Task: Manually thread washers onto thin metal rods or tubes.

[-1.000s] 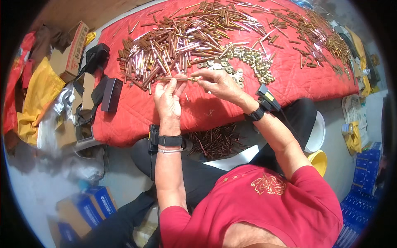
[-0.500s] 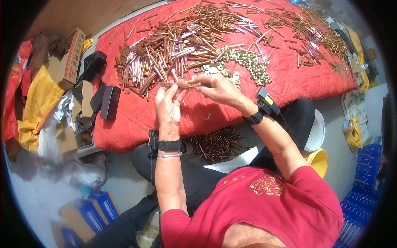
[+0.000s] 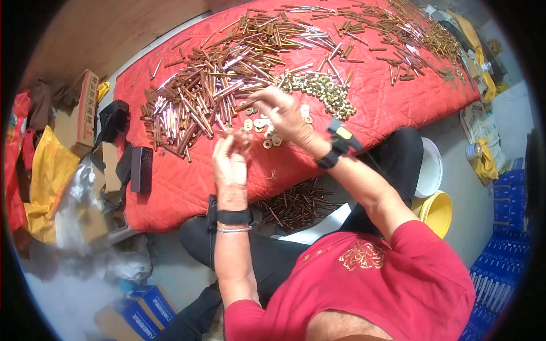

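Note:
My left hand point(image 3: 230, 162) is raised over the near part of a red quilted cover point(image 3: 296, 165). Its fingers are curled and blurred, so I cannot make out whether anything is between them. To its right and a little farther away, my right hand point(image 3: 289, 118) hangs above loose flat washers point(image 3: 267, 144), thumb and fingers apart, slightly smeared, with nothing visible in them. Beyond the left hand spreads a big heap of copper-coloured metal tubes and rods point(image 3: 190, 108). Small brass-coloured nuts point(image 3: 327, 94) lie in a curved band past the right hand.
More tubes point(image 3: 409, 45) are scattered at the far right. A dark box point(image 3: 141, 169) stands on the cover's left edge. Dark rods point(image 3: 296, 206) lie in a pile below the near edge. White point(image 3: 430, 173) and yellow point(image 3: 439, 213) buckets stand right of my leg.
My hands, which met at a thin metal tube, have drawn apart. The right one has opened away from it over the washers. The whole view has shifted slightly.

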`<state>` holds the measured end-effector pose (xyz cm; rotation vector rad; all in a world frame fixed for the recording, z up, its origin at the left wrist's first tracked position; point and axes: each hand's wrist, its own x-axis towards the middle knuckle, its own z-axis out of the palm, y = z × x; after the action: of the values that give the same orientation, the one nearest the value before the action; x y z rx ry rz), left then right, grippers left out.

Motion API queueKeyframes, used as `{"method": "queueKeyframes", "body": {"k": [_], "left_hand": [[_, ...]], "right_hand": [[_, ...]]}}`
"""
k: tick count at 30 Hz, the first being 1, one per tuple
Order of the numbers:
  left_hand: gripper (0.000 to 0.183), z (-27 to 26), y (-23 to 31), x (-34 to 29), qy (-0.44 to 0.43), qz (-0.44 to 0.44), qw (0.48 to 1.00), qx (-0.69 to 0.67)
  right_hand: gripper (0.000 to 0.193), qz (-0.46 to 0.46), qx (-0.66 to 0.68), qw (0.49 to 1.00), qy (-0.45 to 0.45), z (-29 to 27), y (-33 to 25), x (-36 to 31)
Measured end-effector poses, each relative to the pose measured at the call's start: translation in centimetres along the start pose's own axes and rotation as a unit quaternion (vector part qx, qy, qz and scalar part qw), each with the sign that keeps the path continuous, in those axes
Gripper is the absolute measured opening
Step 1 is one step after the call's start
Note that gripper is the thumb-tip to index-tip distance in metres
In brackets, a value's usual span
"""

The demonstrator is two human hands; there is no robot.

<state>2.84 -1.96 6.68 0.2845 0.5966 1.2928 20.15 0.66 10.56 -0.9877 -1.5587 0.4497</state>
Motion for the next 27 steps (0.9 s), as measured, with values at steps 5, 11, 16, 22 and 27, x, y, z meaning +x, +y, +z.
{"method": "queueKeyframes", "body": {"k": [5, 11, 16, 22, 27], "left_hand": [[0.027, -0.9, 2.2, 0.4, 0.005, -0.107, 0.991, -0.078], [0.031, -0.1, 1.4, 0.2, 0.009, -0.099, 0.995, -0.011], [0.031, -0.7, 1.2, 0.2, -0.013, -0.130, 0.991, -0.022], [0.032, 1.2, 1.2, -1.4, -0.007, -0.093, 0.989, 0.116], [0.024, 3.0, 1.1, -2.4, -0.023, -0.087, 0.979, 0.184]], "right_hand": [[0.011, 0.008, -0.344, 0.935, -0.080, -9.3, 5.9, 0.2], [0.008, -0.043, -0.429, 0.896, -0.110, -9.6, 8.1, -0.4], [0.012, -0.093, -0.547, 0.818, -0.151, -8.5, 8.2, 0.3], [0.006, 0.040, -0.250, 0.955, -0.155, -7.6, 3.1, 1.2], [0.014, 0.254, 0.200, 0.933, -0.158, -3.3, -1.4, -0.2]]}}
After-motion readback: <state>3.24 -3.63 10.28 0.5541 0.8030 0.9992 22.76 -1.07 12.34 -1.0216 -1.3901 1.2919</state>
